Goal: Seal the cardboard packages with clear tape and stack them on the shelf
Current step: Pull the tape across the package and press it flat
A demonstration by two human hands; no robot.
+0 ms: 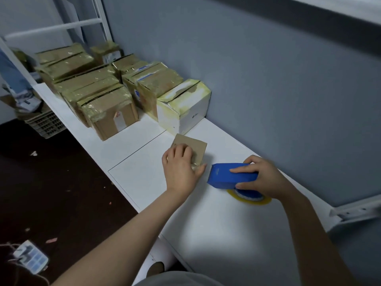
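A small flat cardboard package [196, 146] lies on the white shelf top [144, 172]. My left hand [181, 165] lies over its near half, fingers curled down on it and thumb along its right edge, where a strip of clear tape shows. Just to the right, my right hand [260, 177] grips a blue tape dispenser [228, 175] from above, its yellowish roll of clear tape [250, 198] resting on the shelf top. The dispenser's nose points at the package, a short gap between them.
Several taped cardboard boxes [107, 108] and a white taped box [185, 106] stand in rows at the far left of the shelf, against the grey wall [268, 79]. A white metal frame [61, 27] rises behind them. A power strip [31, 256] lies on the dark floor below.
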